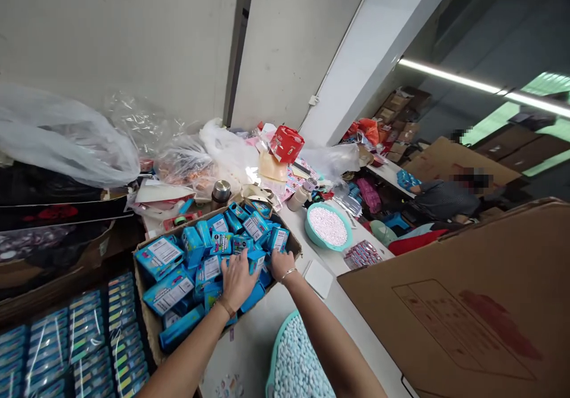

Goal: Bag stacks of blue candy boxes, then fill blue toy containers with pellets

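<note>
A cardboard carton (143,303) is filled with loose small blue candy boxes (169,291) lying at various angles. Over the boxes near the carton's right part, my left hand (240,276) rests with its fingers stretched out and apart, touching them. My right hand (282,264) is at the carton's right edge, fingers curled against a blue candy box (279,239) with a white label; its fingertips are partly hidden. Below my forearms, a turquoise basin (270,365) holds pale blue and white candies (296,362).
Blue packs in rows (89,327) sit at lower left. Right of the carton are a white square item (318,278), a second turquoise basin (308,227) of pinkish candies and a large cardboard box (467,303). Behind stand bottles and plastic bags (227,154). A co-worker (445,199) bends farther right.
</note>
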### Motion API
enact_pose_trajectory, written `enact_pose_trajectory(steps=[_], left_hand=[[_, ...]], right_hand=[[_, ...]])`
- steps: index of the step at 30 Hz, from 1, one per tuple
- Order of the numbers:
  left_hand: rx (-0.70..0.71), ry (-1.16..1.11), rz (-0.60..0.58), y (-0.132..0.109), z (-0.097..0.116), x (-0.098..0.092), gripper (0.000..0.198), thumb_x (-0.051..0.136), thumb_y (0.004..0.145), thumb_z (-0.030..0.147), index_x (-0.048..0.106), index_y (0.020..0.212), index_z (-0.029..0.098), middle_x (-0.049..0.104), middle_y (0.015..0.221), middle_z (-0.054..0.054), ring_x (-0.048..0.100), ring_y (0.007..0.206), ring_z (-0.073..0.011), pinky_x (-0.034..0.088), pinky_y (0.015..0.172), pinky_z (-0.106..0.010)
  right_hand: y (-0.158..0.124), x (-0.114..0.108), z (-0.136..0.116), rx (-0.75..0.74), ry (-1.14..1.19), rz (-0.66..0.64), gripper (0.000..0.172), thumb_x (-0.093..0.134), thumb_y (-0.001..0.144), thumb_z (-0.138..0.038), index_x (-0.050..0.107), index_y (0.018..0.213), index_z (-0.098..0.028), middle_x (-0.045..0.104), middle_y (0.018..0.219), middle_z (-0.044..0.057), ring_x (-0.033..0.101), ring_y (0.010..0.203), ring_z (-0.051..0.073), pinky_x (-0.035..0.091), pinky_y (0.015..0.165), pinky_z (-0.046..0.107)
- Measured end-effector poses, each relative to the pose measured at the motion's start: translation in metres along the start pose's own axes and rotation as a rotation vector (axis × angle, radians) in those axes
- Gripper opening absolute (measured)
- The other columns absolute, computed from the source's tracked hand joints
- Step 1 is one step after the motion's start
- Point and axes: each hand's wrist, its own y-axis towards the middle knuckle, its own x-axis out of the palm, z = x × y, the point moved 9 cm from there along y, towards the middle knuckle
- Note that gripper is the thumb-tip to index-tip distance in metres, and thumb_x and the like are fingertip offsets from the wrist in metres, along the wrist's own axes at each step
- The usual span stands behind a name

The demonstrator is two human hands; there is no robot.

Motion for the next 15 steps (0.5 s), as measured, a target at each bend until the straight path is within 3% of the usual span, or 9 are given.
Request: enact_pose_trajectory(steps=[4, 6, 8, 10, 13, 15], left_hand=[[0.086, -0.49, 0.082, -0.018, -0.001, -0.028, 0.034, 0.061, 0.085, 0.029, 0.061, 0.118, 0.023, 0.065, 0.114, -0.009, 0.057, 0.114, -0.028, 0.038, 0.104, -0.045], [-0.009, -0.796, 0.081, -0.021, -0.01, -0.043, 0.032, 0.068, 0.081, 0.03, 0.064, 0.113, 0.024, 0.066, 0.113, -0.007, 0.06, 0.11, -0.0259, 0.044, 0.101, -0.04], [-0.258, -1.143, 0.021, -0.021, -0.022, -0.047, 0.032, 0.074, 0.076, 0.027, 0.065, 0.107, 0.021, 0.069, 0.108, -0.007, 0.064, 0.102, -0.0243, 0.05, 0.095, -0.037], [-0.585, -1.53, -0.118, -0.026, -0.02, -0.038, 0.024, 0.071, 0.078, 0.02, 0.066, 0.101, 0.018, 0.071, 0.099, -0.006, 0.068, 0.089, -0.0209, 0.056, 0.082, -0.033], [-1.039, -1.997, -0.379, -0.048, 0.013, -0.027, 0.013, 0.058, 0.087, 0.019, 0.065, 0.098, 0.015, 0.071, 0.083, -0.005, 0.069, 0.075, -0.0167, 0.058, 0.061, -0.024], [-1.203, -2.17, -0.568, -0.064, 0.04, -0.023, 0.018, 0.052, 0.092, 0.023, 0.063, 0.102, 0.012, 0.07, 0.083, -0.008, 0.07, 0.077, -0.0163, 0.058, 0.057, -0.021]], right_hand=[[0.002, 0.005, -0.007, -0.054, -0.001, -0.034, 0.06, 0.065, 0.076, -0.015, 0.047, 0.133, -0.006, 0.072, 0.099, 0.021, 0.068, 0.095, 0.035, 0.038, 0.09, 0.047], [0.002, 0.003, -0.009, -0.04, 0.016, -0.011, 0.065, 0.064, 0.074, -0.014, 0.044, 0.136, -0.006, 0.071, 0.101, 0.022, 0.067, 0.095, 0.035, 0.039, 0.09, 0.048], [0.0, -0.004, -0.007, 0.004, 0.047, 0.034, 0.065, 0.062, 0.074, -0.014, 0.043, 0.136, -0.005, 0.069, 0.106, 0.023, 0.066, 0.098, 0.035, 0.04, 0.088, 0.047], [-0.009, -0.015, 0.002, 0.07, 0.096, 0.085, 0.057, 0.059, 0.076, -0.015, 0.047, 0.13, -0.007, 0.068, 0.11, 0.022, 0.066, 0.1, 0.034, 0.043, 0.084, 0.042], [-0.041, -0.034, 0.027, 0.175, 0.182, 0.155, 0.044, 0.051, 0.084, -0.021, 0.049, 0.127, -0.013, 0.07, 0.108, 0.016, 0.067, 0.097, 0.028, 0.045, 0.075, 0.034], [-0.08, -0.05, 0.049, 0.252, 0.336, 0.265, 0.044, 0.049, 0.088, -0.028, 0.046, 0.13, -0.016, 0.071, 0.102, 0.011, 0.068, 0.09, 0.025, 0.046, 0.073, 0.032]])
